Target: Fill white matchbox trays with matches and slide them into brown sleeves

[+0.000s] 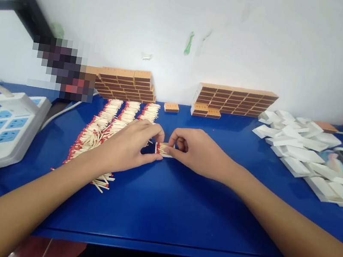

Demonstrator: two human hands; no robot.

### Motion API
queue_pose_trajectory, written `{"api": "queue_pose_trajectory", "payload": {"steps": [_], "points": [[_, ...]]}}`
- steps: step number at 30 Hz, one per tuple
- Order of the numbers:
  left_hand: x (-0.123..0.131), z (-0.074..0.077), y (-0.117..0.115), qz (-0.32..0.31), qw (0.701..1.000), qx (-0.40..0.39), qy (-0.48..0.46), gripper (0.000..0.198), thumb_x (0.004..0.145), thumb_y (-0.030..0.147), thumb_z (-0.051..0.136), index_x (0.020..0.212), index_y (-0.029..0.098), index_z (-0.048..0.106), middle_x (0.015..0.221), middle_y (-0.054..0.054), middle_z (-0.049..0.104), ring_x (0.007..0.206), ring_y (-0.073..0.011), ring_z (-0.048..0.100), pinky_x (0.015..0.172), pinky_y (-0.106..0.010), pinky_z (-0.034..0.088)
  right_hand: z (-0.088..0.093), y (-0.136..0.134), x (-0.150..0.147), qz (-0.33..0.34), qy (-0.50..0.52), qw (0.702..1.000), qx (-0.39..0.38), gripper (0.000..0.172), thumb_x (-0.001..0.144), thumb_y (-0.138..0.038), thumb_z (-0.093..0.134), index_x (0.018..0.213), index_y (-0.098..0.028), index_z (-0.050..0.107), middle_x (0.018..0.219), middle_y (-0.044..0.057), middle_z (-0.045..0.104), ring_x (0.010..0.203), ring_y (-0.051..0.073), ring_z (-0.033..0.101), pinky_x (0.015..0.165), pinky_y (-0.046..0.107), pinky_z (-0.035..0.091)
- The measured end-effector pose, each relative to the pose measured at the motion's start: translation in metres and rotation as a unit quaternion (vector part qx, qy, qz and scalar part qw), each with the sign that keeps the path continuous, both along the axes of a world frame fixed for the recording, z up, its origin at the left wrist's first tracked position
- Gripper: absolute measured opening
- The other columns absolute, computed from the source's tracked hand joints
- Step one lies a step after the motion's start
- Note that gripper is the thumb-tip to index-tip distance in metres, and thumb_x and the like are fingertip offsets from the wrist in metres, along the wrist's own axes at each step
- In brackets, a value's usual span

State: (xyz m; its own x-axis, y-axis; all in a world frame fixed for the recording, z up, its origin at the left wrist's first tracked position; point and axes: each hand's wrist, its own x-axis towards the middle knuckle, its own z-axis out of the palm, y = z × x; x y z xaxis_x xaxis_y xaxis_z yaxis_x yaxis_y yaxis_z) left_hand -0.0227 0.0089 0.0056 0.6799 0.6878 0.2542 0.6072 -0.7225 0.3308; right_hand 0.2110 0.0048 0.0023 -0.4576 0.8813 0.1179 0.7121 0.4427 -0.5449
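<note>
Pinching a match tray (164, 149) from both ends now: left hand (131, 148) closing thumb and forefinger on its left end, right hand (195, 152) closing thumb and curled fingers on its right end. Sitting squarely between the two sets of fingertips, low over the blue table (178, 208), about mid-scene; touching the surface or hovering just above it, hard telling which. Showing red match heads at the tray's left end, pale sticks running rightward toward the right thumb.

Lying just left of the left hand, partly hidden under its wrist: long rows of loose matches (102, 132), stretching from near to far. Standing at the far edge against the wall: a left stack of brown matchboxes (126, 83), a wider right stack (236, 99), and a single box (171, 107) lying between them. Spreading over the far right, well apart from both hands: a heap of white trays (298, 150). Resting at the left edge of the table: a white power strip (2, 130).
</note>
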Motion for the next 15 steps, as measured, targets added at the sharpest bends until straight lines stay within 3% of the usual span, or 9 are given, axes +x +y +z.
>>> {"api": "queue_pose_trajectory", "payload": {"steps": [15], "points": [[0.000,0.000,-0.001,-0.015,1.000,-0.003,-0.001,0.023,0.095,0.030,0.076,0.109,0.024,0.059,0.111,-0.001,0.068,0.103,-0.0223,0.061,0.088,-0.034,0.045,0.012,-0.006,0.000,0.034,-0.097,0.993,0.051,0.006,0.095,-0.016,0.069,0.090,-0.020,0.070,0.083,-0.001,0.067,0.068,0.012,0.052,0.065,0.028,0.030]]}}
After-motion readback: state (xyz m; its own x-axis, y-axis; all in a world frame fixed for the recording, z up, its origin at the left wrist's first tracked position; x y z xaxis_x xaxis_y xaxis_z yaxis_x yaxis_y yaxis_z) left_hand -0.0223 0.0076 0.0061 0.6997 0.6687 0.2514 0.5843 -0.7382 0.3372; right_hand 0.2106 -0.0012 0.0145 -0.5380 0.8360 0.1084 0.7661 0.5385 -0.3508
